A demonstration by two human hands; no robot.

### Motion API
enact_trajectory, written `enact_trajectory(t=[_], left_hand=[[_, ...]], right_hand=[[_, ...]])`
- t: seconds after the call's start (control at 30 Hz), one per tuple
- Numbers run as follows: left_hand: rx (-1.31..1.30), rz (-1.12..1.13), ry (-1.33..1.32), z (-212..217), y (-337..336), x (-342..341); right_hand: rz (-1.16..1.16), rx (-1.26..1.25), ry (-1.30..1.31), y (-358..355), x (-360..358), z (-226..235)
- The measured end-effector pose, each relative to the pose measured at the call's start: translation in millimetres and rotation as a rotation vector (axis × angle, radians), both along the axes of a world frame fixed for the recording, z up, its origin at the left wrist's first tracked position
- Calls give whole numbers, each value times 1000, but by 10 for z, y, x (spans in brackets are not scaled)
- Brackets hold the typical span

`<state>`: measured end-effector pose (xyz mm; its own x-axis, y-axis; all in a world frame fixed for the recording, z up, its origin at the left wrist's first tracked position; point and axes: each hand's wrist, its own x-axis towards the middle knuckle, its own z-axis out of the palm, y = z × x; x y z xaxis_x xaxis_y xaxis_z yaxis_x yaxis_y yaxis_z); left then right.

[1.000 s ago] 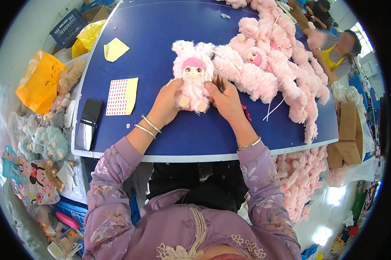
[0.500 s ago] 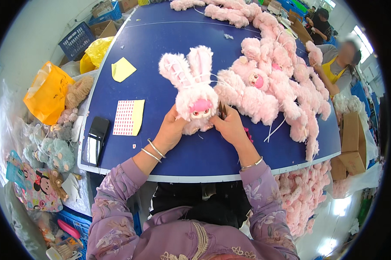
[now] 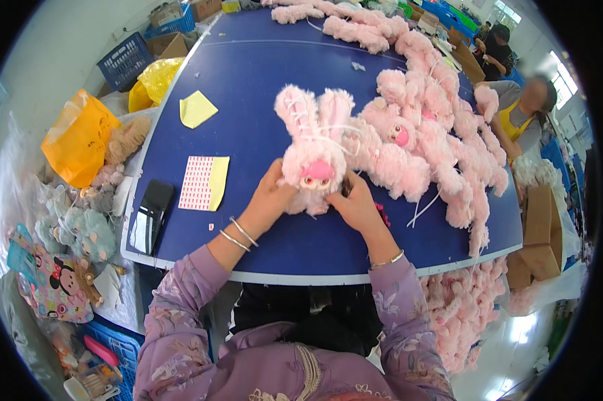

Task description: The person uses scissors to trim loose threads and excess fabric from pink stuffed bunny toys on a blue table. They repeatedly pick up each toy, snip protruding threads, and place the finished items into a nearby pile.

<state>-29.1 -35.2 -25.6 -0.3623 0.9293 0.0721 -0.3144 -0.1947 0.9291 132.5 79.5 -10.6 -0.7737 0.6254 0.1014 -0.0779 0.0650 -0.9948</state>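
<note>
Blue table [image 3: 261, 80] fills the middle of the frame, pale edging along its near side. Pile of pink plush pieces [image 3: 448, 150] runs from top centre down the right side of the tabletop, loose white cords among them. Second pink heap [image 3: 458, 314] sits below the table edge, lower right. Co-worker [image 3: 515, 123] in a yellow apron at upper right, beyond the pile. Cardboard box [image 3: 542, 230] at right edge of frame; orange bag [image 3: 80, 140] at left, off the table. Plush doll [image 3: 315, 157] is at frame centre, above the near edge of the table: long ears pointing up-frame, white cord around their base, pink patch above the eyes, head tipped forward. Left hand [image 3: 273, 197] grips its body from the left, right hand [image 3: 356, 204] from the right, thumbs on the lower body, fingers mostly out of sight behind. Red-and-white sticker sheet [image 3: 199, 184] lies left of centre, dark phone [image 3: 152, 214] just beside it, lower left; yellow paper [image 3: 198, 109] above both. Small dark item [image 3: 346, 187] shows at the right hand, probably a tool, too blurred to confirm. Tiny scrap [image 3: 211, 226] lies below the sheet.
</note>
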Motion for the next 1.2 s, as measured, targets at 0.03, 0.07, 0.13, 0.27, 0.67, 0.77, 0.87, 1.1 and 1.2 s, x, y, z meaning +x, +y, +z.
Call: enact_trajectory(t=[0.03,0.07,0.13,0.27,0.67,0.77,0.87,1.1,1.2], left_hand=[[-10,-58,-22,75,-5,-48],[20,-71,-22,163,4,-34],[21,-72,79,346,6,5],[-67,26,307,408,-66,5],[-116,-102,270,438,-112,44],[-113,-101,282,432,-96,30],[-121,-132,383,442,-86,-1],[-125,-116,415,452,-79,-19],[-175,-103,345,497,-98,-38]], right_hand=[[-29,34,-49,5,2,90],[-44,30,-34,-6,4,121],[-48,75,-65,9,37,135],[16,183,-162,7,71,97],[87,-46,32,-58,73,202],[60,-22,35,-49,69,213],[55,11,4,-64,84,278],[14,51,78,-43,26,216],[47,-11,64,-102,17,210]])
